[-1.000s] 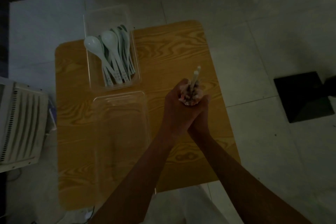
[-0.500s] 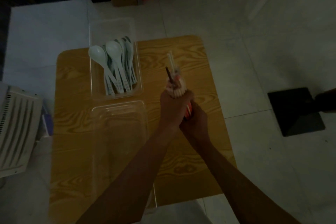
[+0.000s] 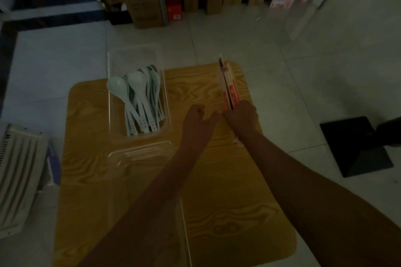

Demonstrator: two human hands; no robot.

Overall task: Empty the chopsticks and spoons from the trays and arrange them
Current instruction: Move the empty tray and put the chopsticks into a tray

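Holding the chopsticks (image 3: pixel 228 86) right of center, the right hand (image 3: pixel 242 117) wraps their lower part; the left hand (image 3: pixel 198 120) is loose and empty. They seem light, stiff and slippery, so squeeze the whole bunch.

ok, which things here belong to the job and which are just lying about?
Job: chopsticks, gripped by right hand; spoons in far tray; near tray.
Lying about: white appliance; boxes; black base.
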